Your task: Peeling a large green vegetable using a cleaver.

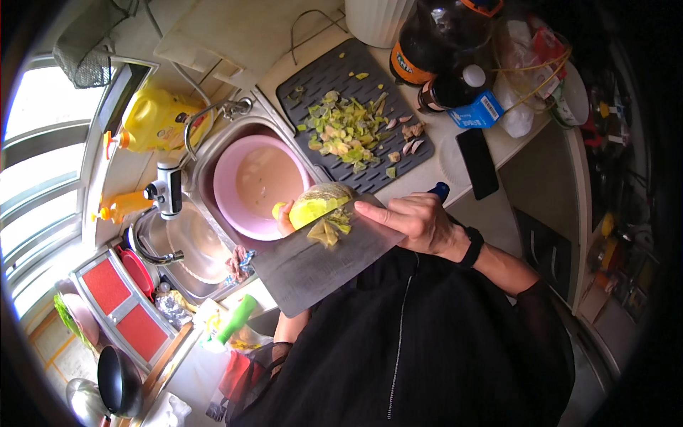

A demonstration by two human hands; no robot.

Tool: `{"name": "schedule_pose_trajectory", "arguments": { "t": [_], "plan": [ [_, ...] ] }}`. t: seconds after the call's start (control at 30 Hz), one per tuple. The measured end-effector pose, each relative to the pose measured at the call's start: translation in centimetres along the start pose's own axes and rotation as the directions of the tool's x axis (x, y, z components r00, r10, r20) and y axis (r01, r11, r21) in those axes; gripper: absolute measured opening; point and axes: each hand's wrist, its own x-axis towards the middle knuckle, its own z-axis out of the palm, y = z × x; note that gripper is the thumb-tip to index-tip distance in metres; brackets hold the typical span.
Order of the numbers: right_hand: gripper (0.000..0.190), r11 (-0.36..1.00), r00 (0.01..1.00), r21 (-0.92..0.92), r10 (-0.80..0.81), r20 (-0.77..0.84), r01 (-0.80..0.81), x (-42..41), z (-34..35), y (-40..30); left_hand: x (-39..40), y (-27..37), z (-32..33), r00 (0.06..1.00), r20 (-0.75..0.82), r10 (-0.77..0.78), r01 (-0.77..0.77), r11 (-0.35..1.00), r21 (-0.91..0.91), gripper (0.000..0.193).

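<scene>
A partly peeled squash (315, 208) rests in my left hand (286, 220), mostly hidden behind the fruit and the blade. Bright yellow-green flesh shows on the near side, and greyish mottled skin covers the far side. My right hand (419, 220) grips a wide cleaver (331, 261), index finger stretched along the blade. The blue end of its handle (441, 190) sticks out past the fist. Several peel scraps (326, 232) lie on the flat of the blade, close against the squash. Beyond, a dark ridged mat (368, 179) bears a heap of peel pieces (347, 125).
A pink basin (221, 187) of cloudy water sits in the steel sink (205, 160), left of the squash. Garlic cloves (417, 146) lie at the mat's right side. A black phone (477, 163) and dark bottles (445, 40) stand farther right. A faucet (169, 189) juts over the second bowl.
</scene>
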Motion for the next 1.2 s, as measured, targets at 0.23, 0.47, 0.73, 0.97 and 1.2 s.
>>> {"name": "schedule_pose_trajectory", "arguments": {
  "t": [0.23,0.47,0.73,0.97,1.2],
  "plan": [
    [0.045,0.997,0.999,-0.073,-0.005,0.033,0.007,0.2,0.3,0.2,0.7,0.3,-1.8,0.995,0.098,-0.002,0.005,0.999,-0.033,0.046],
    [0.033,0.961,0.961,-0.025,0.277,0.005,-0.277,-0.6,2.0,5.2,0.4,0.1,0.2,0.981,-0.192,-0.018,-0.009,0.990,-0.142,0.039],
    [0.044,0.998,0.999,-0.063,-0.001,0.040,0.003,0.6,-0.9,0.6,0.7,0.9,0.5,0.995,-0.074,-0.065,0.068,0.997,0.036,0.052],
    [0.049,0.999,0.995,-0.033,-0.010,0.094,0.013,0.9,-0.9,0.8,0.6,0.8,-0.2,0.994,-0.084,-0.064,0.067,0.997,0.043,0.051],
    [0.036,0.968,0.972,-0.124,0.229,0.060,-0.221,0.0,1.1,5.3,0.9,0.4,-0.1,0.991,-0.127,-0.052,0.031,0.986,-0.163,0.036]
  ]
}}
